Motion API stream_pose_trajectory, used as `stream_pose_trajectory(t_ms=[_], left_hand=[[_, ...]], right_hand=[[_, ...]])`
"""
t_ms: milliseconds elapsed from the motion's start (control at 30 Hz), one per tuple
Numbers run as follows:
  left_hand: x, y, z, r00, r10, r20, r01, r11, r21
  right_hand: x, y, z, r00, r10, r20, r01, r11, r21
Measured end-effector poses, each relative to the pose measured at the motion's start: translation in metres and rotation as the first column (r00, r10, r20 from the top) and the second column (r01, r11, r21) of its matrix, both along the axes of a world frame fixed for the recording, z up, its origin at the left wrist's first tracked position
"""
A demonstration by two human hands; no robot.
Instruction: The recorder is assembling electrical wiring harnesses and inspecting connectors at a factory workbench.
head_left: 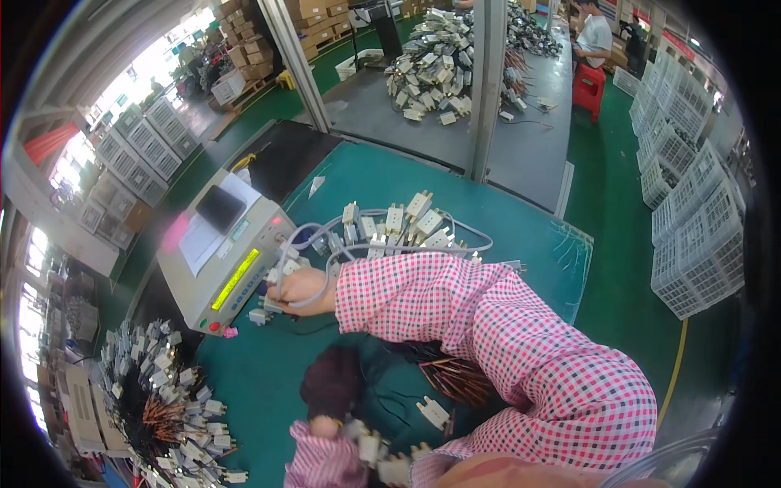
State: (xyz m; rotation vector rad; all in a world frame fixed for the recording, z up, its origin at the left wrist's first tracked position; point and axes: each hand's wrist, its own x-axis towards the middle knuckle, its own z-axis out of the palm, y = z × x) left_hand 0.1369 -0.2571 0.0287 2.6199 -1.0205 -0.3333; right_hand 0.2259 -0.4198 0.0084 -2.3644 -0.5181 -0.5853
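My right hand point(303, 290) reaches across to the front of a beige test instrument point(213, 268) with a yellow-lit display. Its fingers are closed beside the instrument's lower right side, among white plugs and a looped grey cable point(480, 236); what they grip is hidden. In a dark glove, my left hand point(330, 381) is over the green mat point(260, 358) nearer to me. Motion smears its fingers. Several white plugs point(394, 218) are bunched behind my right forearm. Close to my left wrist are loose plugs, one white plug point(434, 412) lying to its right.
A big heap of plugs with dark cords point(154, 390) stands at the lower left. Copper-coloured wire ends point(460, 378) lie under my right arm. Metal posts point(488, 89) rise at the bench's far edge, before another plug pile point(435, 61). White crates point(700, 236) are stacked right.
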Motion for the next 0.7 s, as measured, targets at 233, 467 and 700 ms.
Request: stream_pose_trajectory(t_ms=[233,467,700], left_hand=[[-0.016,0.023,0.0,0.99,0.109,0.084,-0.091,0.975,-0.203],[0.057,0.045,-0.019,0.746,0.338,0.573,-0.196,0.935,-0.297],[0.08,0.06,-0.019,0.498,0.661,0.562,-0.152,0.704,-0.694]], right_hand=[[0.002,0.013,-0.01,0.997,-0.062,0.038,0.065,0.995,-0.076],[0.004,0.011,-0.008,0.998,-0.065,0.025,0.067,0.992,-0.104],[0.004,0.01,-0.007,0.999,-0.052,-0.009,0.051,0.991,-0.126]])
